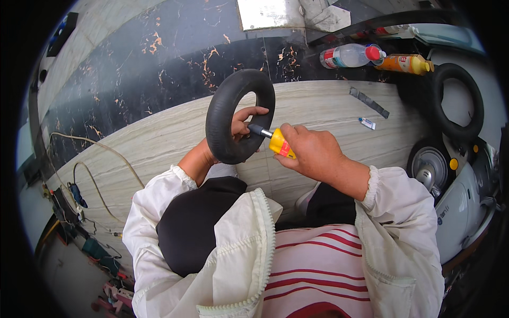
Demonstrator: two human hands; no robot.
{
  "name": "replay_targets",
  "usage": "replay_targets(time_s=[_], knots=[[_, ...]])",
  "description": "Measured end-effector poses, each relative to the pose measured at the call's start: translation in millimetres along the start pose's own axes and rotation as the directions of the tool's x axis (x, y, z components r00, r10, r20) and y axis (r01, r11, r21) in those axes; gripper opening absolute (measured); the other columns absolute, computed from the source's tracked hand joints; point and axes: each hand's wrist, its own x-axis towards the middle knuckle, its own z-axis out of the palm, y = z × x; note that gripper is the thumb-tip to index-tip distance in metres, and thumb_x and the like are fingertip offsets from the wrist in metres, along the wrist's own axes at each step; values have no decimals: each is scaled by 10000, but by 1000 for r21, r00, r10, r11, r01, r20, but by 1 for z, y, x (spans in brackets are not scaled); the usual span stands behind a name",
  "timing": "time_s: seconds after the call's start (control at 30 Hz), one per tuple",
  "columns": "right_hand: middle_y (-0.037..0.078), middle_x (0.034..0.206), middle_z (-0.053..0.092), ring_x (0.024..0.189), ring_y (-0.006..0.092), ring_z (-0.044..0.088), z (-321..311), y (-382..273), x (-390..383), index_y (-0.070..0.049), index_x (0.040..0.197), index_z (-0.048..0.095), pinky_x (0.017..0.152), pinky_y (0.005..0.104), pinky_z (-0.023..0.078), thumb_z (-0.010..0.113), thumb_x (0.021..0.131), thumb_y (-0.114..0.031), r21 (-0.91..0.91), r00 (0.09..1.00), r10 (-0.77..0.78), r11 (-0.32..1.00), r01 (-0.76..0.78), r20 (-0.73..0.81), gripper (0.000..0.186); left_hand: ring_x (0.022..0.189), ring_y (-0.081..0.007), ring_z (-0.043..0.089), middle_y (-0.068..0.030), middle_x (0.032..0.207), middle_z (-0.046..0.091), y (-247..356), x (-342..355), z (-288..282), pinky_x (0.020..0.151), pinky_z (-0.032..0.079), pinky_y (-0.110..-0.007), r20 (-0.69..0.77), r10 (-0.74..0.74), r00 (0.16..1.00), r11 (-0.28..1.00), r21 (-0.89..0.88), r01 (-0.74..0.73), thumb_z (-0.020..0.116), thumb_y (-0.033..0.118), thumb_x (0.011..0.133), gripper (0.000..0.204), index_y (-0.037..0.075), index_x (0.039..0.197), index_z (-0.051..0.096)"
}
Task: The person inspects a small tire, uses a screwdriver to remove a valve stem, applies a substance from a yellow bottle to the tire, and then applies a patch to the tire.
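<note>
A black rubber inner tube (220, 114) stands tilted in front of me, off the floor. My left hand (239, 126) is closed around its near side, with fingers coming through the hole. In my right hand (321, 152) is a yellow-handled tool (279, 143) with a short metal shaft and a dark grey tip. That tip sits at the tube's inner right side, close to my left fingers; whether it touches the rubber I cannot tell. Part of the left palm is hidden behind the tube.
A dark strip of patches (368, 102) and a small white-and-blue glue tube (367, 123) lie on the floor to the right. Beyond are a clear bottle (347, 55) and an orange bottle (405, 63). A tyre (460, 100) and white scooter (458, 209) stand right; a hose (101, 143) curves left.
</note>
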Motion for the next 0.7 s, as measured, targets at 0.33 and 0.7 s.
replay_targets(time_s=[0.33, 0.7], knots=[[128, 858, 687, 745, 337, 713, -3, 7, 0, -66, 1093, 559, 627, 438, 555, 772, 849, -430, 88, 1000, 9, 996, -9, 3, 487, 866, -189, 685, -97, 1080, 620, -2, 2, -2, 766, 615, -328, -52, 68, 996, 991, 119, -61, 495, 131, 842, 597, 103, 1438, 504], [139, 1150, 651, 771, 165, 655, -42, 63, 6, -3, 1295, 495, 662, 279, 565, 759, 908, -350, 987, 974, 192, 81, -138, 121, 583, 1208, -169, 576, -67, 1316, 620, 25, -3, -25, 1078, 423, -330, 228, 190, 955, 828, 485, -281, 699, 148, 909, 493, 97, 1385, 581]])
